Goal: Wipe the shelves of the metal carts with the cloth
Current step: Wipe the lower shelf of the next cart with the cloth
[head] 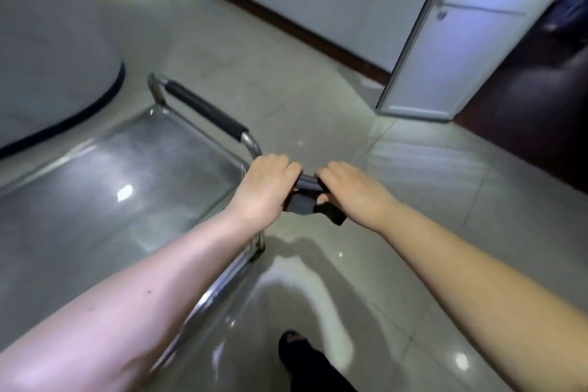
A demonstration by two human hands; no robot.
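Head view: the cloth (305, 197) is dark, nearly black, folded or bunched into a thick strip, and it is stretched between both hands in the air just off the near corner of the metal cart (245, 251). The left hand (267, 188) has its fingers curled over one end; the right hand (350, 191) grips the other end, and a loose dark corner hangs below its thumb. The cart's top shelf (111, 194) is a bright steel sheet with a raised tubular rim, carrying glare spots. A handle (203, 111) with a black grip sleeve arches over its far end. Below lies a glossy tiled floor (397, 200), with a foot (291, 347) in dark footwear.
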